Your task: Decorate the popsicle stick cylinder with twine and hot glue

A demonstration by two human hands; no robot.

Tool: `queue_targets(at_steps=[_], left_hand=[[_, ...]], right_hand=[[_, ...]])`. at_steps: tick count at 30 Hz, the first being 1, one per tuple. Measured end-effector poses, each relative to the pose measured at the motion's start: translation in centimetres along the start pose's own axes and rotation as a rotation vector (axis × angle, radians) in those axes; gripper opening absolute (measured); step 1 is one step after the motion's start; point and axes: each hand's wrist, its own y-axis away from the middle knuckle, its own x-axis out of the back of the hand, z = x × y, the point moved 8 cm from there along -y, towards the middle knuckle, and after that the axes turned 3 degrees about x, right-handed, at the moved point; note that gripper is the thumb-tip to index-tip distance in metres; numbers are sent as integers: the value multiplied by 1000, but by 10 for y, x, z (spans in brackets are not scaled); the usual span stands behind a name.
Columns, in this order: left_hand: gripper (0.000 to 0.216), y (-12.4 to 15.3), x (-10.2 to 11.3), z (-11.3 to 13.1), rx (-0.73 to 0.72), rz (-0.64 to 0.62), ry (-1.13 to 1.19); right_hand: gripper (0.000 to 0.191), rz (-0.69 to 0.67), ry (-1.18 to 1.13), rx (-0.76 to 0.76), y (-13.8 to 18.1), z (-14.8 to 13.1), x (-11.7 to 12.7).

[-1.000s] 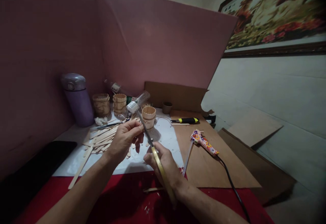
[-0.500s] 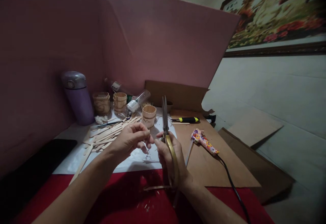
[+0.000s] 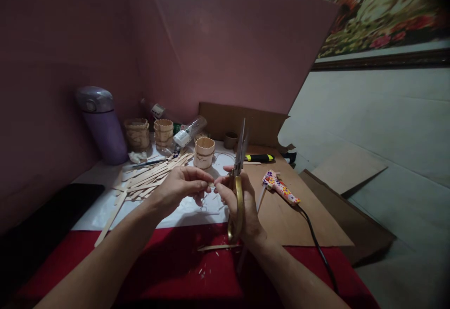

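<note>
Both hands are meeting at the centre of the frame, just above the white sheet (image 3: 105, 206). The left hand (image 3: 181, 189) is pinching something small between thumb and fingertips, fingers curled narrow; it looks like a short wooden piece (image 3: 210, 185), though it is too small and dim to say for certain. The right hand (image 3: 241, 201) is gripping the scissors (image 3: 239, 173) by their gold handle, blades pointing straight up toward the top of the frame, and its thumb and forefinger are reaching across to that same little piece.

So the piece is sitting right between the 2 sets of fingertips, its long axis running roughly left to right, with the left hand carrying it and the right just touching. The scissor blades are standing upright beside it, not across it.

To the left, loose craft sticks (image 3: 154, 175) are lying fanned out; 1 small stick cup (image 3: 204, 152) is standing just beyond the hands. A glue gun (image 3: 279, 187) is resting on the cardboard (image 3: 298, 224) at right.
</note>
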Motion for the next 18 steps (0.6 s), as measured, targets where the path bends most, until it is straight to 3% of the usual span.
queue_targets(at_steps=[8,18], left_hand=[[22,1,-1,4,-54,25,31],[24,1,-6,-3,9,30,-35]], right_hand=[[35,-23,-63,-53,-1,4,-4],[38,8,-123,-142,1,5,-5]])
